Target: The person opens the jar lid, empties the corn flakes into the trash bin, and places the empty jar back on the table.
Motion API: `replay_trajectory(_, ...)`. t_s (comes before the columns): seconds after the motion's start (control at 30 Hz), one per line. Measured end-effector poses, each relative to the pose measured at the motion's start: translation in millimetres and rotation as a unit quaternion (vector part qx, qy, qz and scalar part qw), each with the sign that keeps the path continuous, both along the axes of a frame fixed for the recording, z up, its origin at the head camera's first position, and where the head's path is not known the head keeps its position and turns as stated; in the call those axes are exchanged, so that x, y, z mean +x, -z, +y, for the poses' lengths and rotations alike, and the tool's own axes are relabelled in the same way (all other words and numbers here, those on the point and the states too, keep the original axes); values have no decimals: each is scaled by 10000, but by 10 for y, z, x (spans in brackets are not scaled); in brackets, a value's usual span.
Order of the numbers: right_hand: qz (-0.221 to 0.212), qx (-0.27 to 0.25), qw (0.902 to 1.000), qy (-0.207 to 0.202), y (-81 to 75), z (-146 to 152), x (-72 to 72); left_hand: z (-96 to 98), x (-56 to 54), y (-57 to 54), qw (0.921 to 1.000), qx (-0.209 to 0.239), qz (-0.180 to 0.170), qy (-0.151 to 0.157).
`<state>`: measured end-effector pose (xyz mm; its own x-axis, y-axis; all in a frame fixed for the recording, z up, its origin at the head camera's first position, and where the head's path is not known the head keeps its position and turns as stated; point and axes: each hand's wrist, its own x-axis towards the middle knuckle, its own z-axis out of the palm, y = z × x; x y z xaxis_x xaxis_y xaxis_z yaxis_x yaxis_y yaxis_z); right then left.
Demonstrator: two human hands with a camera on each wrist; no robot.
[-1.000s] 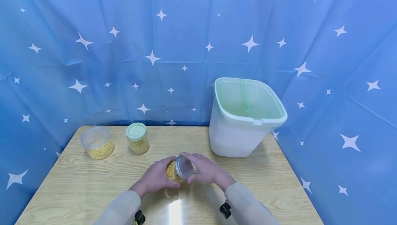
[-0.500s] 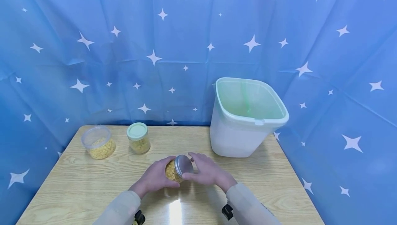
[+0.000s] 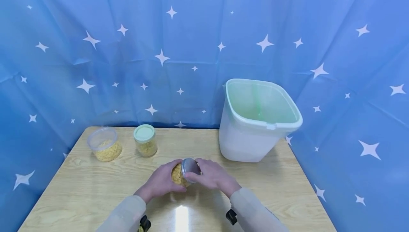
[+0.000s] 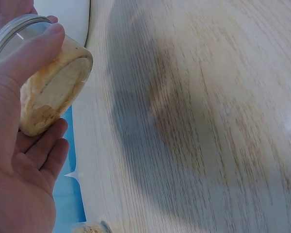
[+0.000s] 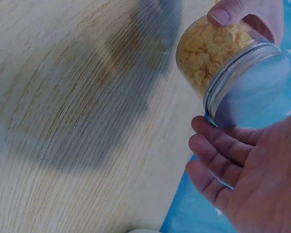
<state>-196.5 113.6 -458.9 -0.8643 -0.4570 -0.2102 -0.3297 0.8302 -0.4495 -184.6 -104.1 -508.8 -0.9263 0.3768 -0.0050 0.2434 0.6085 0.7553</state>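
Observation:
My left hand (image 3: 161, 181) grips a clear jar (image 3: 179, 176) of yellow flakes, tilted on its side above the table with its base showing in the left wrist view. A silver metal lid (image 3: 189, 168) covers its mouth and faces right. Around that lid my right hand (image 3: 214, 177) holds on, thumb across its near side and fingers at the far edge. In the right wrist view, the index fingertip meets the rim of the lid (image 5: 247, 90), while the other fingers (image 5: 216, 160) spread loosely below it.
Back left on the wooden table (image 3: 80, 189) stand an uncovered clear tub (image 3: 107, 150) of flakes and a jar with a pale green lid (image 3: 145, 141). A large white bin (image 3: 246, 139), uncovered at the top, stands back right before a blue star-patterned curtain (image 3: 191, 29).
My right hand's fingers have shifted around the lid, its thumb moving up and left across it. The left hand keeps its grip on the jar. The head view has turned slightly left.

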Motion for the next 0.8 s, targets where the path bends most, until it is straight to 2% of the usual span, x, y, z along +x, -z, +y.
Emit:
replay_trajectory(0.23,101,-33,9998,-157,-16,-4,-8,20,-15,-14,10000,-10,-5,22)
replay_trajectory(0.63,-230,-331,9970,-657,-56,74,-14,0,-19,-3,9999,19,-30,104)
replay_trajectory(0.8,-182,-391,9962,-751,-62,95,-24,-7,-20,-13,9998,98,-41,142)
